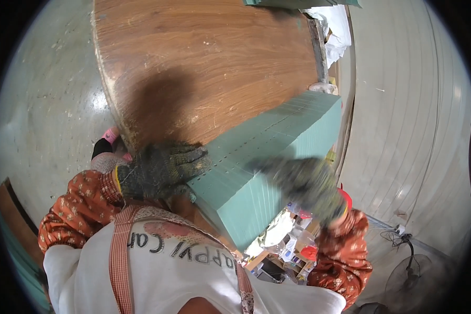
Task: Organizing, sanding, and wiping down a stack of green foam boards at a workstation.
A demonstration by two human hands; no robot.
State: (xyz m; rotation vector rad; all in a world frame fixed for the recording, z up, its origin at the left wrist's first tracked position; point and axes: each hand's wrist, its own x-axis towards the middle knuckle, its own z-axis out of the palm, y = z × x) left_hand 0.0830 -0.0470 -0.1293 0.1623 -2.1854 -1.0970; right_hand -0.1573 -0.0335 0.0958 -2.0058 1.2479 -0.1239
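Green stack (264,141) sits at the right side of the wooden tabletop (204,63), running diagonally from right in front of the person to the far right. Top face has dotted rows along its length; pale seam lines show on the right side face.

Left hand (167,166), gloved, palm down: grip apart, fingers extended and side by side, tips at the stack's left top edge. Nothing clamped. Right hand (309,186), also gloved, is at the right top edge, too blurred to tell if its grip is apart or together, or if it touches.

Step in hand looks like steadying or squaring the stack by its long edges. My take on doing it well:
- Left works best as a flat fence. Spread load over the whole palm, no fingertip prying.
- Right should press square to the side face, light and even. A glancing push could fan the layers.
- Work opposite points so the stack doesn't rotate.
- Mind the right side: cluttered shelf (267,256) sits below it. Can't tell if the stack overhangs; bias pressure inward.
- Check seams and dotted rows for straightness before shifting the hands.
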